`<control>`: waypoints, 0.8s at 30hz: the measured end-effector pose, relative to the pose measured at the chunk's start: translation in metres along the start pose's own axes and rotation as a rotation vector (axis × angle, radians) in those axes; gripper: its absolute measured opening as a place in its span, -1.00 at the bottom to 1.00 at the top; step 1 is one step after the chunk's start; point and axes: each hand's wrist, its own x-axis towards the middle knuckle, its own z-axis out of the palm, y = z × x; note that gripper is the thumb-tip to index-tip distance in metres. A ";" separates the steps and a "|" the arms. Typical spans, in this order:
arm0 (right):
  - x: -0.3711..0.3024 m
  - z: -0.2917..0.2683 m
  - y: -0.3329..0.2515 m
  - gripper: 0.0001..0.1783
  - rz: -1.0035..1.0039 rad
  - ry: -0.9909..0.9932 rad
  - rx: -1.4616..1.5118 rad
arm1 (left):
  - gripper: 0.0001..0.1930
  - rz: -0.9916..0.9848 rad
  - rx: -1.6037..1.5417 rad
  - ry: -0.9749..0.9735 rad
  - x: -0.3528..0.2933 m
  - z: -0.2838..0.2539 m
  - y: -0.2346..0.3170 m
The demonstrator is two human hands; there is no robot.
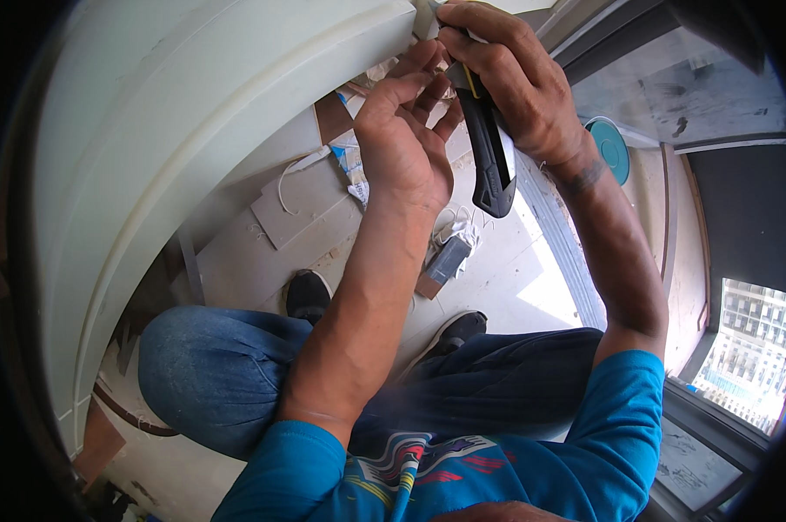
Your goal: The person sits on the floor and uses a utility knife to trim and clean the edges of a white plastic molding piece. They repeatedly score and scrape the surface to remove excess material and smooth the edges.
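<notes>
At the top centre, my right hand grips a utility knife with a black and grey body. The knife's body hangs down below my fingers. Its upper end lies beside the end of a long pale green panel, and the blade tip is hard to make out there. Just left of the knife is my left hand, palm turned up and fingers bent but apart. Its fingertips come close to the knife and the panel end; whether they touch either cannot be seen. Nothing shows in that hand.
Below, the tiled floor holds cut board pieces, scraps and a grey block with white cloth. My shoes stand near these. A teal round lid or bucket is at the right, near a glass panel and a window.
</notes>
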 end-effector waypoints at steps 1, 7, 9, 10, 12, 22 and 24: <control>0.001 0.001 0.000 -0.52 -0.006 0.006 0.003 | -0.58 0.004 -0.003 0.000 0.000 0.000 0.000; 0.019 -0.017 -0.032 -0.66 0.266 -0.112 0.107 | -0.59 0.022 -0.001 0.016 0.000 0.001 -0.001; 0.011 -0.007 -0.022 -0.70 0.173 -0.050 0.061 | -0.60 0.024 -0.003 0.016 -0.001 0.002 -0.001; 0.006 -0.003 -0.015 -0.68 0.128 -0.041 0.052 | -0.59 0.027 -0.004 0.021 0.000 0.002 -0.001; -0.002 0.001 -0.002 -0.60 0.038 -0.046 0.046 | -0.56 0.029 -0.009 0.029 0.001 0.002 -0.003; -0.020 0.002 -0.010 -0.59 0.065 -0.110 0.181 | -0.48 0.039 -0.013 0.004 0.003 0.001 -0.004; -0.014 0.002 -0.006 -0.59 0.045 -0.055 0.172 | -0.48 0.035 -0.016 0.037 0.000 0.004 -0.003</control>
